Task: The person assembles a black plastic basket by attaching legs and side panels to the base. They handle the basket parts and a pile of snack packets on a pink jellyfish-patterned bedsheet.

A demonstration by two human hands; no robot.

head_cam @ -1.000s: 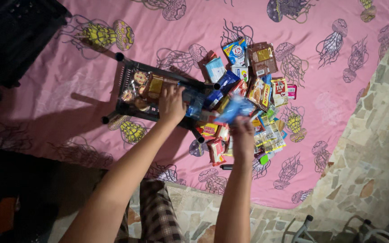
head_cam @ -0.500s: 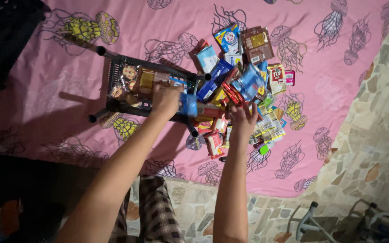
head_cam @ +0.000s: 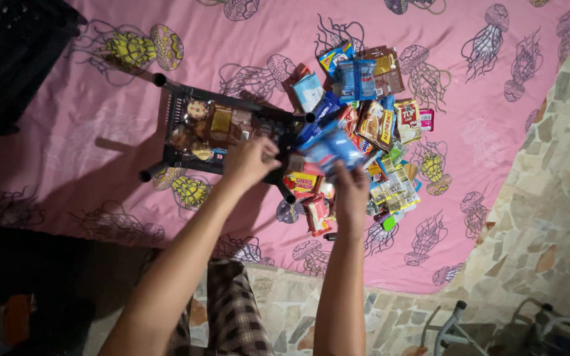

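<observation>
In the head view we take the black rack (head_cam: 186,125) on the pink cloth (head_cam: 67,151) as our landmark. Our left hand (head_cam: 251,162) sits over the rack's right end, fingers curled together, but we cannot tell whether they clamp anything. Just right of the rack, our right hand (head_cam: 351,191) holds up a blue packet (head_cam: 330,148); the packet stands above the fingertips, which pinch its lower edge, and it hangs over the near edge of the snack pile (head_cam: 377,138). That pile spreads right of the rack, touching its right end. Brown packets (head_cam: 219,125) lie inside the rack. Farther right of the rack, past the cloth, runs stone paving (head_cam: 549,217).
</observation>
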